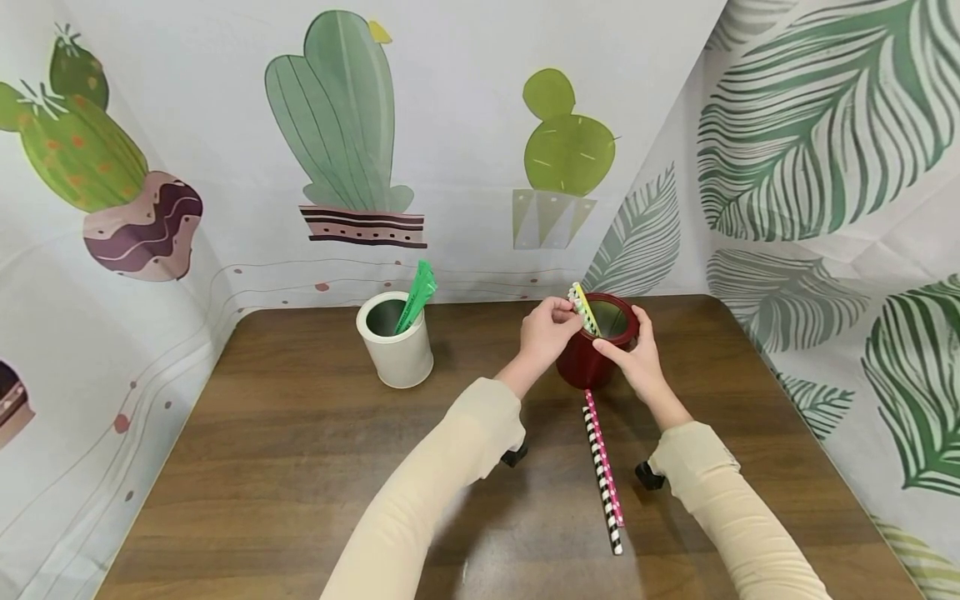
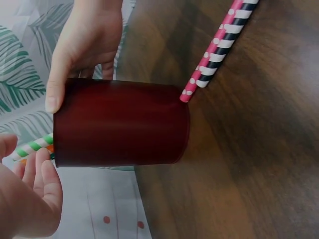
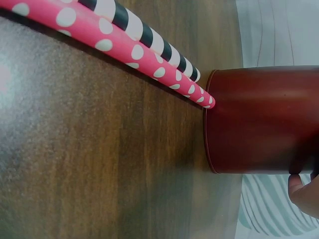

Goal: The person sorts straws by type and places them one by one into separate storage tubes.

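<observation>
A dark red cylindrical cup point(image 1: 581, 360) stands upright at the back right of the table. Several patterned paper straws point(image 1: 585, 310) lean out over its left rim. My left hand point(image 1: 547, 332) pinches these straws at the rim; in the left wrist view its fingers partly hide a green-and-white striped straw point(image 2: 34, 146). With thumb in front and fingers on the far side, my right hand point(image 1: 636, 357) grips the cup's rim. A pink polka-dot straw point(image 1: 604, 458) and a black-and-white striped straw point(image 1: 602, 477) lie side by side on the wood, their far ends near the cup's base.
A white cylindrical cup point(image 1: 397, 360) stands to the left at the back of the table, with green wrapped items point(image 1: 417, 298) leaning out of it. Behind the brown wooden table point(image 1: 300, 467) hangs a cloth point(image 1: 465, 150) printed with cacti and leaves.
</observation>
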Demonstrator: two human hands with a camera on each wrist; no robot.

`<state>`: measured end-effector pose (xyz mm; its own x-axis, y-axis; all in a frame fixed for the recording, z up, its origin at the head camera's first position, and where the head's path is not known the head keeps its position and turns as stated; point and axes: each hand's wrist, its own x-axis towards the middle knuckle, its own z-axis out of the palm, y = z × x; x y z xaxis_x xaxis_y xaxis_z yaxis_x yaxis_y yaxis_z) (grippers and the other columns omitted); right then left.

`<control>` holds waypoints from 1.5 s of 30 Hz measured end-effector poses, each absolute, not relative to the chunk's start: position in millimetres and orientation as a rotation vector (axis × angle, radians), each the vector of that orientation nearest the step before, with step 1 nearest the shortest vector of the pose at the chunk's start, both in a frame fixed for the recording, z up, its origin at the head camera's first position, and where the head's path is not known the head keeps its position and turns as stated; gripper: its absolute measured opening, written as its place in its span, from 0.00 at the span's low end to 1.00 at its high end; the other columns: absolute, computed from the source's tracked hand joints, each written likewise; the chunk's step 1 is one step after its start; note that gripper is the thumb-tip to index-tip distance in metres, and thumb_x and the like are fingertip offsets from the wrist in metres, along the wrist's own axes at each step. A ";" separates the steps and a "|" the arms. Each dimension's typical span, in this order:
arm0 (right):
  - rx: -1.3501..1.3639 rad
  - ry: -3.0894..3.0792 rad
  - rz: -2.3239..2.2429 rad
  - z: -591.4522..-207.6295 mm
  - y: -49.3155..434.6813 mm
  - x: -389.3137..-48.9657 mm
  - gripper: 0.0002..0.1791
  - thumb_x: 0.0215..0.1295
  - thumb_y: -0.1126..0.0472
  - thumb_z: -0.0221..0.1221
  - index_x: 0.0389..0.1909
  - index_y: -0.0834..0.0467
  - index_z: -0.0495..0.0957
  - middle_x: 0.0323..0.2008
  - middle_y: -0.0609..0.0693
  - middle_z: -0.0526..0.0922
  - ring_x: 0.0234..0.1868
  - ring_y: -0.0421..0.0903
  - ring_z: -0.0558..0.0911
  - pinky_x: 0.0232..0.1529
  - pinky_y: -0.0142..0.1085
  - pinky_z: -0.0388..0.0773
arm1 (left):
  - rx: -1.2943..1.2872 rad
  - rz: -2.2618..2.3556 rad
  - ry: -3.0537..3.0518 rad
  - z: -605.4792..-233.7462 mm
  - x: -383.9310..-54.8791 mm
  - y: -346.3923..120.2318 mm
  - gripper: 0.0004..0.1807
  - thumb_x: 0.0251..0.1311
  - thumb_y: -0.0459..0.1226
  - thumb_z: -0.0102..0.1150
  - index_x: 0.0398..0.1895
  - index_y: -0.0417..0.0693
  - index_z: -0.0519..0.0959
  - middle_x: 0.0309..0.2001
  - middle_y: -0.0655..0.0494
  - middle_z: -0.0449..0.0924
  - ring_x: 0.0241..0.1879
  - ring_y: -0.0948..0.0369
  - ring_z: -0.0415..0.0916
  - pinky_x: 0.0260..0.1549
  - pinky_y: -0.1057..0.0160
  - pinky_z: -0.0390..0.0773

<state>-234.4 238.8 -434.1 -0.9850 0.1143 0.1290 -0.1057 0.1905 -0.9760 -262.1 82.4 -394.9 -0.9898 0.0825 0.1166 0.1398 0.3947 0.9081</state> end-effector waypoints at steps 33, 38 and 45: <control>0.030 -2.249 1.925 -433.5 237.9 -234.8 0.44 0.52 0.70 0.57 0.65 0.64 0.40 0.62 0.64 0.54 0.59 0.59 0.60 0.43 0.15 0.63 | -0.283 -1.577 -2.791 -471.5 -226.4 76.4 0.18 0.49 0.41 0.61 0.43 0.48 0.73 0.34 0.57 0.81 0.34 0.62 0.76 0.31 0.70 0.70; 0.029 -2.247 1.930 -432.8 237.7 -235.3 0.44 0.52 0.70 0.58 0.65 0.65 0.40 0.62 0.64 0.53 0.58 0.59 0.60 0.43 0.15 0.63 | -0.308 -1.558 -2.837 -480.6 -218.9 77.2 0.19 0.49 0.42 0.61 0.44 0.47 0.72 0.35 0.57 0.81 0.34 0.61 0.76 0.31 0.69 0.70; 0.001 -2.296 1.894 -430.7 237.9 -234.3 0.44 0.53 0.69 0.58 0.65 0.63 0.40 0.61 0.60 0.55 0.55 0.47 0.62 0.44 0.16 0.63 | -0.337 -1.472 -2.934 -490.7 -210.5 80.9 0.21 0.48 0.44 0.62 0.46 0.49 0.71 0.36 0.59 0.80 0.36 0.62 0.76 0.31 0.67 0.71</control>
<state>-234.3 237.9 -430.7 -0.9864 0.1041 0.1275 -0.1054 0.1955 -0.9750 -210.5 80.9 -490.7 -0.9666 0.2512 -0.0499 0.1102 0.5838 0.8044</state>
